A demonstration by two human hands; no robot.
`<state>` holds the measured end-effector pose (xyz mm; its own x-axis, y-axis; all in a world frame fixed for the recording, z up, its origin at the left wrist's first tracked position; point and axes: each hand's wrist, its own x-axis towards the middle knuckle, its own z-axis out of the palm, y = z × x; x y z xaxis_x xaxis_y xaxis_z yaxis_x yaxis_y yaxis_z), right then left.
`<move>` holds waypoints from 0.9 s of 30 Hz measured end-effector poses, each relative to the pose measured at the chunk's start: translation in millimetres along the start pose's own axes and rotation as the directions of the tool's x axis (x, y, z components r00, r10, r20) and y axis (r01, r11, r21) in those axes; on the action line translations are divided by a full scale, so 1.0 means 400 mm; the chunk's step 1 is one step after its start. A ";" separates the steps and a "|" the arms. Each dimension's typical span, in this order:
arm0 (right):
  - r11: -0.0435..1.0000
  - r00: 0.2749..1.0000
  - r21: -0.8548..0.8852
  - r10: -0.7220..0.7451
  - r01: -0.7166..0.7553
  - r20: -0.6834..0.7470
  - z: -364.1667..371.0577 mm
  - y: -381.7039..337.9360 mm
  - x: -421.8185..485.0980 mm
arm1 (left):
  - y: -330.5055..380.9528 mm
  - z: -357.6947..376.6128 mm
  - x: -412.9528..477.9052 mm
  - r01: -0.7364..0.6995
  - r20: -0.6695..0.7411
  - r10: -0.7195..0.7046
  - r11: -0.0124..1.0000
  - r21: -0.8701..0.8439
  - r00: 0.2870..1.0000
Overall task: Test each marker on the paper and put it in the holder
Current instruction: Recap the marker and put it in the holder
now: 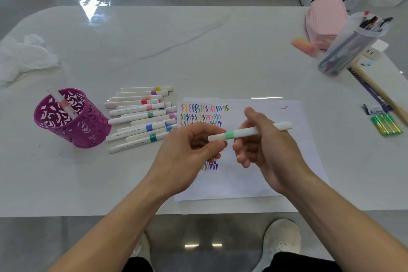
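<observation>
A white marker with a light green band (242, 133) is held level above the paper (254, 174). My right hand (267, 146) grips its barrel, and my left hand (192, 150) pinches the capped left end. The white paper carries rows of coloured squiggles (203, 115) at its upper left. Left of the paper lies a pile of several white markers (141, 117) with coloured bands. Further left stands the purple cut-out holder (72, 119) with one pink-banded marker (63, 104) leaning inside.
A crumpled white cloth (24, 57) lies at the far left. At the right are a pink pouch (324, 22), a clear jar of pens (351, 46), a wooden stick (379, 93) and a green bundle (386, 125). The table's near edge (88, 215) runs below my forearms.
</observation>
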<state>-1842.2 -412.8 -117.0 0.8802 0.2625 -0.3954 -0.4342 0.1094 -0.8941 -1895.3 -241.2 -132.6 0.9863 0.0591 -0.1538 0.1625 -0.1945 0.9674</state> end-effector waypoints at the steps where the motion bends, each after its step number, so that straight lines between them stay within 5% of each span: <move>1: 0.999 0.999 -0.037 -0.033 0.033 -0.005 0.000 0.001 0.001 | 0.002 0.000 -0.001 0.003 0.016 -0.003 1.000 -0.023 1.000; 6: 0.986 0.993 -0.120 -0.114 0.115 0.015 -0.006 -0.010 -0.006 | 0.013 -0.005 -0.006 -0.048 0.072 0.054 0.995 -0.091 0.996; 9: 0.991 0.993 -0.067 -0.116 0.117 0.019 -0.006 -0.012 -0.007 | 0.012 0.007 -0.014 -0.154 0.005 0.155 0.980 0.125 0.988; 12: 0.995 0.995 0.001 -0.104 0.104 0.005 0.005 -0.006 -0.010 | 0.011 0.012 -0.020 -0.313 -0.028 0.370 0.821 0.477 0.929; 15: 0.994 0.994 0.033 -0.102 0.103 -0.025 0.014 0.003 -0.014 | 0.012 0.016 -0.022 -0.380 -0.030 0.484 0.722 0.578 0.874; 27: 0.996 0.995 0.024 -0.086 0.087 -0.052 0.018 0.023 -0.014 | 0.006 0.038 -0.031 -0.346 -0.054 0.463 0.730 0.590 0.885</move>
<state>-1852.7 -406.3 -121.4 0.9231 0.2016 -0.3274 -0.3601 0.1545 -0.9200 -1906.8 -257.2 -131.2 0.9463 0.0148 0.3231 -0.2070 -0.7397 0.6403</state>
